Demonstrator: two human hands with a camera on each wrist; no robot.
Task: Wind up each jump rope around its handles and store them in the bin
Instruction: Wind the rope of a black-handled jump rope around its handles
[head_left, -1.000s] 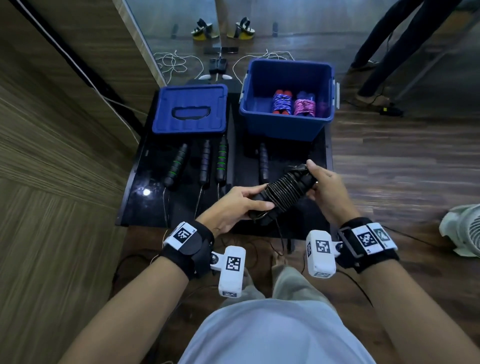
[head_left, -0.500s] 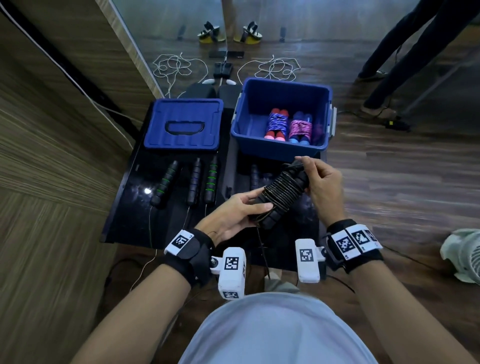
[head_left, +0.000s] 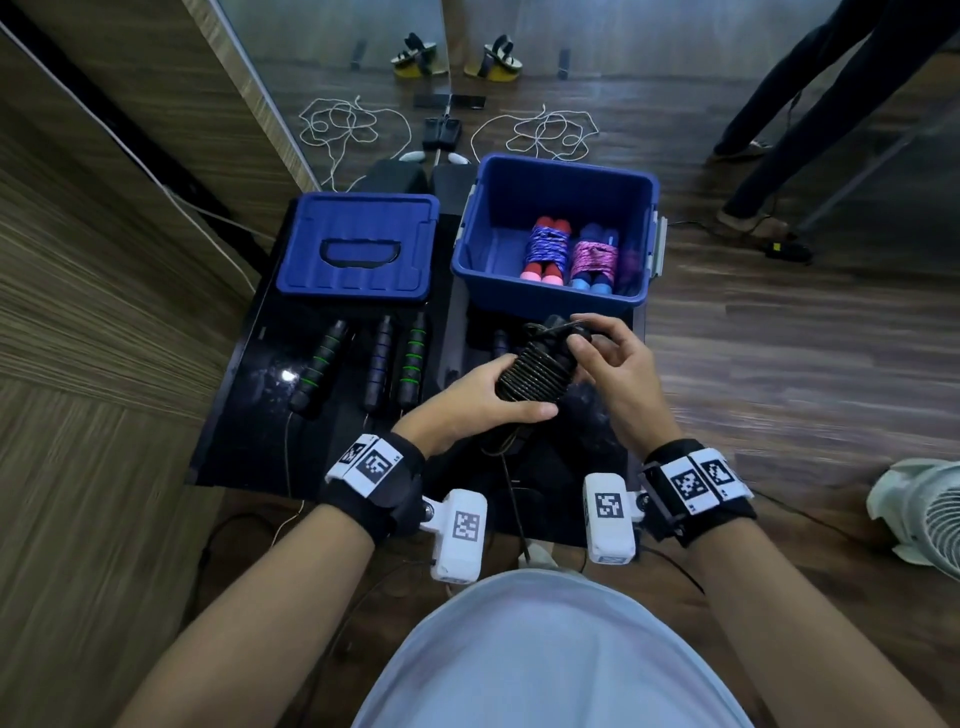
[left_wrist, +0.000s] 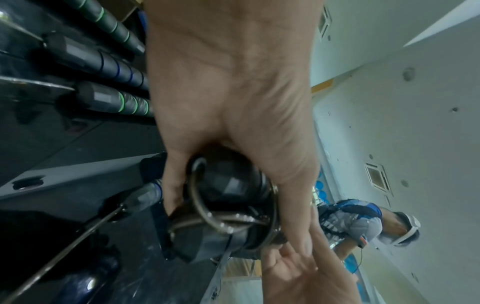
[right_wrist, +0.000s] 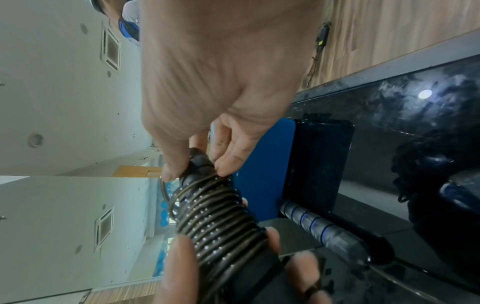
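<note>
Head view downward over both wrists; wrist views close along each palm, sharing the wound rope.

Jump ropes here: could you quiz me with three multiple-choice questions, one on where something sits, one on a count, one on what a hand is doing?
1. Where does the bin's lid lie?
A. On the bin
B. On the table, left of the bin
C. On the floor

2. How many wound bundles show plainly in the bin?
A. Two
B. Five
C. None

3. What is the left hand doing?
A. Resting flat on the table
B. Reaching into the bin
C. Gripping the black wound rope

Answers: 1 B, the lid sits beside the open bin. 2 A, one purple-wrapped, one pink-wrapped. 3 C, its fingers curl round the coils while the right hand pinches the top end.
</note>
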